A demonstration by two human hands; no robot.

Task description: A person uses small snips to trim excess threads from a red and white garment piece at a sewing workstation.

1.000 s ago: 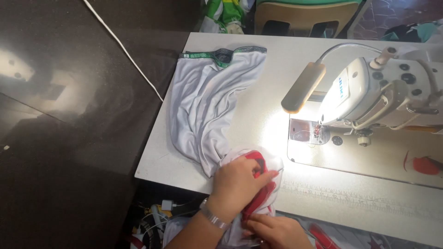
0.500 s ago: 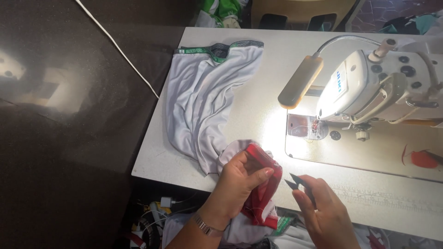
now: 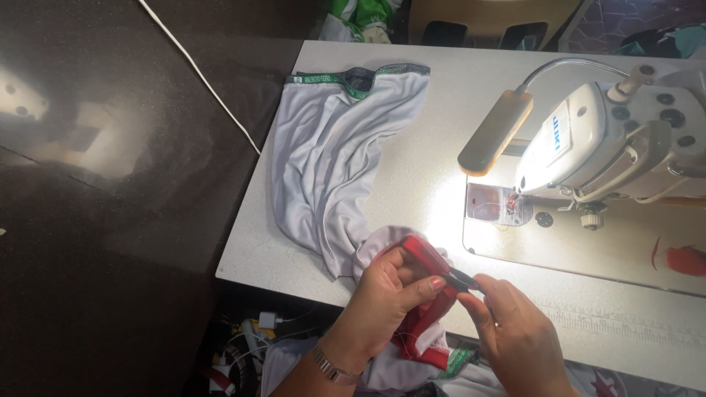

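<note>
A white garment [image 3: 334, 154] with a green and grey neckband lies spread over the left part of the sewing table [image 3: 434, 110]. Its lower end, edged with a red band [image 3: 425, 256], is bunched at the table's front edge. My left hand [image 3: 390, 294] pinches that red band between thumb and fingers. My right hand [image 3: 515, 334] holds small dark thread snips [image 3: 462, 279], whose tip touches the red band beside my left thumb. A thin bracelet sits on my left wrist.
A white sewing machine [image 3: 610, 147] stands at the right, its gooseneck lamp [image 3: 494, 134] lighting the needle plate [image 3: 500, 206]. A red fabric scrap [image 3: 684, 259] lies at the far right. Cables and a plug [image 3: 265, 323] lie on the dark floor under the table's left edge.
My right hand came up from below the table edge with the snips and moved left to the red band. My left hand lifted and turned the band toward it.
</note>
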